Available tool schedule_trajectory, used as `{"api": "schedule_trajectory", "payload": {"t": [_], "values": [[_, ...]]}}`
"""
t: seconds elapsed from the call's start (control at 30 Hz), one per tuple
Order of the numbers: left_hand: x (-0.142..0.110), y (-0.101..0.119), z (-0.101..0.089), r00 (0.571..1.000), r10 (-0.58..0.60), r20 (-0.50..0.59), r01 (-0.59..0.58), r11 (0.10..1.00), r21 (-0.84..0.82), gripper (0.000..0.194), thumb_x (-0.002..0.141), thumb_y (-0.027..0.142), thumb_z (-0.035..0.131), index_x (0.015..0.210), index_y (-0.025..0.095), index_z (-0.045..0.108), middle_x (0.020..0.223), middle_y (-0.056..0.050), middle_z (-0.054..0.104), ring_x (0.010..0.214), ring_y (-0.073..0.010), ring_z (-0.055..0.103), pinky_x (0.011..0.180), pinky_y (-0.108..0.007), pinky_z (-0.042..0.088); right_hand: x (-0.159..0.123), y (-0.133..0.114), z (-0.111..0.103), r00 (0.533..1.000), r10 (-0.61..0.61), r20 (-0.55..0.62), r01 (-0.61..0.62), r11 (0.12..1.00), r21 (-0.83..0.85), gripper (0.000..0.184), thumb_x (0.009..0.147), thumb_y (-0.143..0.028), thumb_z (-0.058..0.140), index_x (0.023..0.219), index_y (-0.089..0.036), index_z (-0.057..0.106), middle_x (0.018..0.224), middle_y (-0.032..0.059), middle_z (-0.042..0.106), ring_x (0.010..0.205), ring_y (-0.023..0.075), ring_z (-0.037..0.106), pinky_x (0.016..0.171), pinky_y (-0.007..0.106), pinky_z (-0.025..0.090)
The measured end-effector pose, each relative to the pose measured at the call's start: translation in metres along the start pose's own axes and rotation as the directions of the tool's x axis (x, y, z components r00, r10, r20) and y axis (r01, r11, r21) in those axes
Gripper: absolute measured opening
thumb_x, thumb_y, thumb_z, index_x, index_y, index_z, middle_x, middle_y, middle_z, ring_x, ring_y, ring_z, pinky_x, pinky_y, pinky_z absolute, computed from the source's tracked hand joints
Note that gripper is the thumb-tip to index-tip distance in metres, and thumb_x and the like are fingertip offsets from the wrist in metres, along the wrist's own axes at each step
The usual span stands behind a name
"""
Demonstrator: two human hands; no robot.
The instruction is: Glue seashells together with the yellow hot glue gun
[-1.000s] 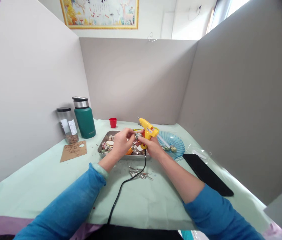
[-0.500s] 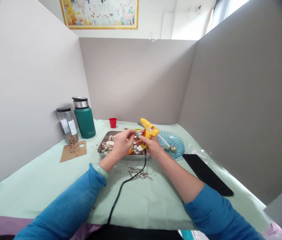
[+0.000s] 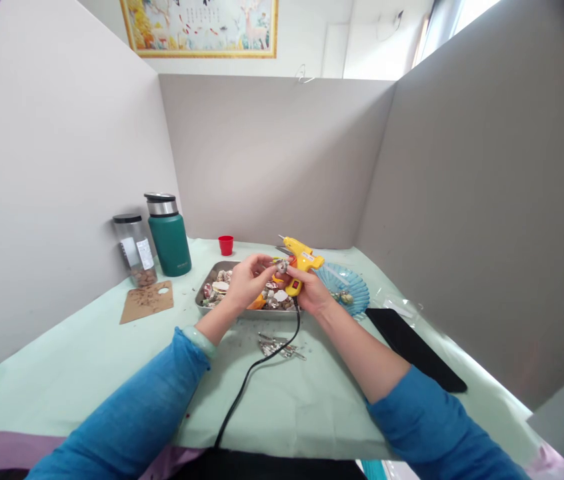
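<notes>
A yellow hot glue gun (image 3: 298,250) is in my right hand (image 3: 315,292), its nozzle pointing up and away to the left. Between my two hands, above the tray, is a small grey-white shiny piece (image 3: 283,266), too small to name. The fingertips of my left hand (image 3: 251,281) pinch it from the left, and my right thumb reaches its other side. Below them stands a metal tray (image 3: 242,314) filled with shells and small decorative bits (image 3: 221,287). From the gun's handle a black cord (image 3: 248,373) runs down toward the table's front edge.
Several metal hair clips (image 3: 282,347) lie before the tray. To the right are a blue fluted plate (image 3: 362,288) and a black flat slab (image 3: 415,350). At left stand a green bottle (image 3: 169,243), a clear jar (image 3: 135,250) and a brown card (image 3: 147,303). A red cup (image 3: 226,245) stands behind.
The glue gun has shifted slightly right and tilted in my right hand. My left fingers have spread a little, and the small piece shows more plainly between my hands.
</notes>
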State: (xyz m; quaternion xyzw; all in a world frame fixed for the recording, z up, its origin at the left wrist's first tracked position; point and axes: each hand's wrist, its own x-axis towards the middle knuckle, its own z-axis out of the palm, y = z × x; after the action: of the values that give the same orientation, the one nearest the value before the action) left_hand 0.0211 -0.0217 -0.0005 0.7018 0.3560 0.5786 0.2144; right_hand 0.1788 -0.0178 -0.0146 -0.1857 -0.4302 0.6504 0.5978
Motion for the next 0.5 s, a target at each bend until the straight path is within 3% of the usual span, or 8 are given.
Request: {"api": "schedule_trajectory", "payload": {"t": [0.17,0.27,0.37,0.5], "values": [[-0.001,0.007,0.005,0.983,-0.154,0.102,0.175,0.955,-0.239,0.026,0.075,0.033,0.069,0.094,0.016,0.065,0.085,-0.007,0.072,0.075,-0.0183,0.069,0.064,-0.029,0.057,-0.001,0.000,-0.002,0.998,0.022,0.059,-0.021,1.000,-0.023,0.031,0.064,-0.026,0.077,0.090,-0.020,0.060,0.081,0.0013,0.068,0.071,0.0173,0.066,0.061,0.029,0.056],[-0.002,0.011,0.006,0.974,-0.202,0.101,0.224,0.921,-0.318,0.023,0.073,0.029,0.070,0.090,0.015,0.063,0.080,-0.006,0.070,0.068,-0.0170,0.068,0.062,-0.029,0.057,-0.002,0.000,0.002,0.998,0.008,0.067,-0.006,1.000,-0.028,0.032,0.063,-0.024,0.079,0.089,-0.020,0.060,0.080,0.0004,0.067,0.070,0.0167,0.066,0.060,0.028,0.055],[-0.001,0.010,0.005,0.977,-0.203,0.059,0.211,0.933,-0.292,0.021,0.072,0.029,0.070,0.085,0.015,0.061,0.077,-0.005,0.069,0.064,-0.0159,0.066,0.060,-0.029,0.056,-0.004,0.000,0.006,0.998,-0.010,0.061,0.013,0.998,-0.058,0.032,0.062,-0.024,0.080,0.087,-0.019,0.061,0.081,0.0002,0.067,0.070,0.0164,0.067,0.056,0.026,0.054],[0.001,0.004,0.001,0.993,-0.115,-0.024,0.111,0.986,-0.122,0.017,0.074,0.028,0.068,0.085,0.017,0.062,0.079,-0.004,0.068,0.070,-0.0151,0.064,0.063,-0.027,0.053,-0.005,0.000,0.010,0.999,-0.016,0.046,0.020,0.996,-0.092,0.033,0.062,-0.024,0.080,0.087,-0.019,0.059,0.083,0.0004,0.067,0.071,0.0164,0.068,0.053,0.024,0.054]]}}
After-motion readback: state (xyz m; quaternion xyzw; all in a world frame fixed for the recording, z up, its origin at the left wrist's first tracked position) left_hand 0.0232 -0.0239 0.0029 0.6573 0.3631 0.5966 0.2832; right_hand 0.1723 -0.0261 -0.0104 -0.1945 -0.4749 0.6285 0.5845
